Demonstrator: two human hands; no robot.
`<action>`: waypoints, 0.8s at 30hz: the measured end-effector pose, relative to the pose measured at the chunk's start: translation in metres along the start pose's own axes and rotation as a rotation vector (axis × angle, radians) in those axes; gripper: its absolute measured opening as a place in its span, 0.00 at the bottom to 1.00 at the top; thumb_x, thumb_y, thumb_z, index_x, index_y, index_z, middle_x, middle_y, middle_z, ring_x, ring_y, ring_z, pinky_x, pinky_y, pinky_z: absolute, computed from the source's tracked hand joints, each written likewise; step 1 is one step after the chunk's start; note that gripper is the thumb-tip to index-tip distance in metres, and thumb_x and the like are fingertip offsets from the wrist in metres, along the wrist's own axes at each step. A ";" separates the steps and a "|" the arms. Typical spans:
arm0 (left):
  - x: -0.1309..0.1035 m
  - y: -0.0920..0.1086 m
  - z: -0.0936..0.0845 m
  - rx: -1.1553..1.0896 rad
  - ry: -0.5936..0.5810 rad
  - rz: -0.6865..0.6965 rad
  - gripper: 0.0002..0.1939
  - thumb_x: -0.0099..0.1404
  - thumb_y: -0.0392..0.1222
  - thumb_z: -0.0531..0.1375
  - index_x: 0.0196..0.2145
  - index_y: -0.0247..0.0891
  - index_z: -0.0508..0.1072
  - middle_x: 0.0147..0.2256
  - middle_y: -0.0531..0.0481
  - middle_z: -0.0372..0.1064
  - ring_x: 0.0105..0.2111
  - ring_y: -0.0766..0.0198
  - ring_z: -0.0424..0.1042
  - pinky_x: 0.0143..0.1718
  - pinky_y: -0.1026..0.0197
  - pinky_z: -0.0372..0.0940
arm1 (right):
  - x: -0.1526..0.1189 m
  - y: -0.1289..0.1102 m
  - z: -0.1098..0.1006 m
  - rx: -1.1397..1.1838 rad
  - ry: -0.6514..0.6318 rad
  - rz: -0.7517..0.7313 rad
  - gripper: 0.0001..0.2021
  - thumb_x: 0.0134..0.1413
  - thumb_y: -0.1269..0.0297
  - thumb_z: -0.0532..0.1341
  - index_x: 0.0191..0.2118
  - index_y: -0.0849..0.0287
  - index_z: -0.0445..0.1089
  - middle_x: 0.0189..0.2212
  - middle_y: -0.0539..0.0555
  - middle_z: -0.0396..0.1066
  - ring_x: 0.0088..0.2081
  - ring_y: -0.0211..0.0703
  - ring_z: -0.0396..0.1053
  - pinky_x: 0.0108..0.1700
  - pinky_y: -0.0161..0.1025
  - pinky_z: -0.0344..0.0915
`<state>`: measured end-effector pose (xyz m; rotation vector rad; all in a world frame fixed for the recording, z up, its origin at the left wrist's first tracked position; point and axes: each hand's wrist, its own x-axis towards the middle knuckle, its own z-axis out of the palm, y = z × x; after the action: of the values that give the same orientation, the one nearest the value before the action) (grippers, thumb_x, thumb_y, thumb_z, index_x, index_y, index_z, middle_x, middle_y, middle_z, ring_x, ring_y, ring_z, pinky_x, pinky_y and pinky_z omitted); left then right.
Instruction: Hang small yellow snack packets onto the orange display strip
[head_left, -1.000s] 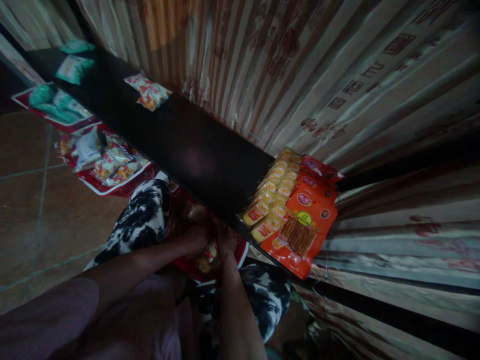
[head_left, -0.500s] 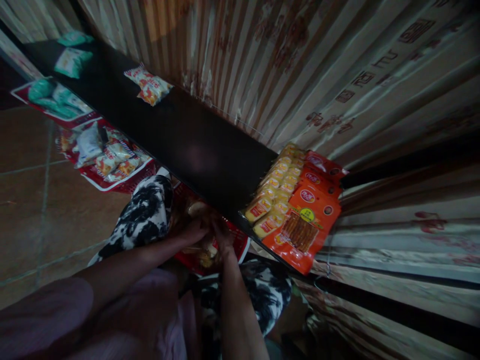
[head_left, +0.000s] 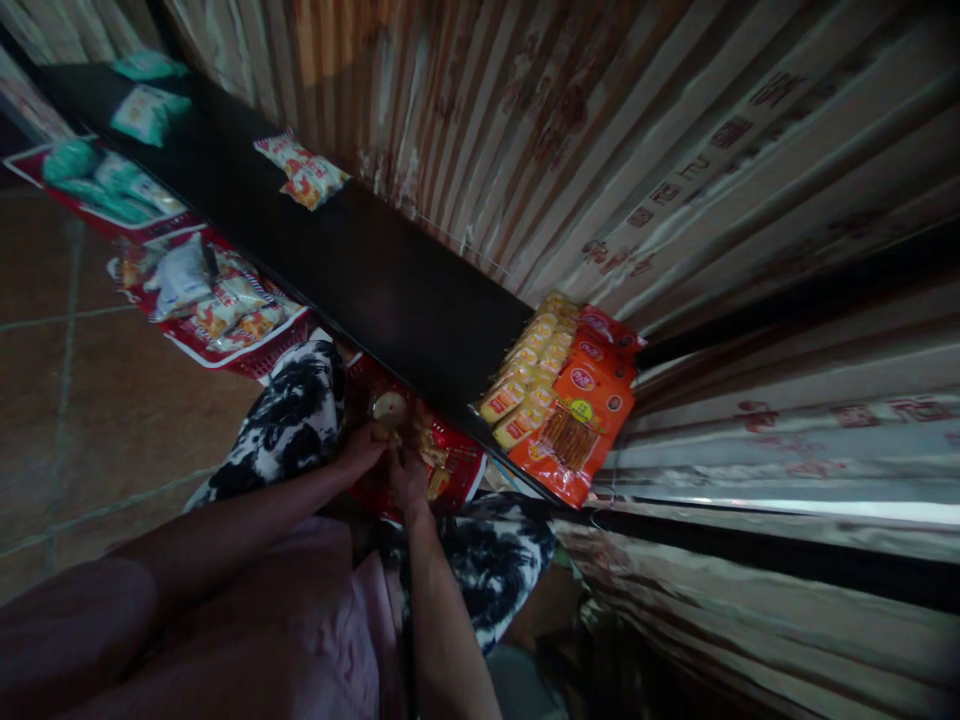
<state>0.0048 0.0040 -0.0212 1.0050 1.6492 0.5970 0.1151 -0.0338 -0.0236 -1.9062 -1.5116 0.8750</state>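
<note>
A red basket (head_left: 469,468) stands between my knees, below the black shelf, holding several small wrapped snacks that are dim and blurred. My left hand (head_left: 364,450) reaches into it, fingers curled beside a pale round item (head_left: 389,407). Close against it, my right hand (head_left: 407,478) is also in the basket with its fingers bent inward. The fingertips of both meet over something too dark to name. On the shelf's right end lie rows of yellow packets (head_left: 517,400) and a row of overlapping orange snack bags (head_left: 574,430).
The black shelf (head_left: 360,270) runs diagonally along a pleated curtain (head_left: 480,130). One white-and-orange packet (head_left: 306,175) and green packets (head_left: 150,114) lie on it. A red basket of orange-and-white packets (head_left: 255,358) and another with green packets (head_left: 112,190) stand on the left.
Both hands have shifted left and slightly up within the basket, drawing closer together. The pale round item shows more clearly. The view has turned a little.
</note>
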 end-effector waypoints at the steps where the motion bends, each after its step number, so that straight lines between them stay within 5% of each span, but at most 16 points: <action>1: -0.001 -0.001 -0.001 0.003 0.010 0.002 0.10 0.51 0.31 0.58 0.34 0.35 0.70 0.35 0.46 0.73 0.37 0.60 0.71 0.39 0.62 0.63 | -0.004 -0.002 0.002 0.005 0.001 0.001 0.18 0.60 0.55 0.51 0.41 0.57 0.74 0.39 0.57 0.76 0.44 0.45 0.72 0.47 0.40 0.65; 14: -0.011 -0.010 -0.004 -0.177 -0.060 0.107 0.07 0.54 0.43 0.57 0.30 0.38 0.69 0.29 0.51 0.70 0.33 0.61 0.70 0.37 0.62 0.61 | -0.027 0.010 0.023 0.093 0.103 0.115 0.17 0.58 0.58 0.51 0.47 0.60 0.70 0.42 0.61 0.74 0.46 0.50 0.71 0.47 0.44 0.65; 24: -0.018 0.005 -0.009 -0.273 0.064 0.104 0.10 0.51 0.47 0.59 0.30 0.39 0.69 0.29 0.51 0.70 0.33 0.60 0.69 0.39 0.60 0.61 | -0.025 0.025 0.029 0.158 0.221 0.022 0.21 0.53 0.62 0.54 0.52 0.60 0.67 0.46 0.61 0.72 0.48 0.50 0.69 0.49 0.46 0.66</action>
<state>-0.0010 -0.0072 -0.0047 0.8811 1.5270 0.9057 0.1041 -0.0632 -0.0567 -1.8403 -1.2557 0.7427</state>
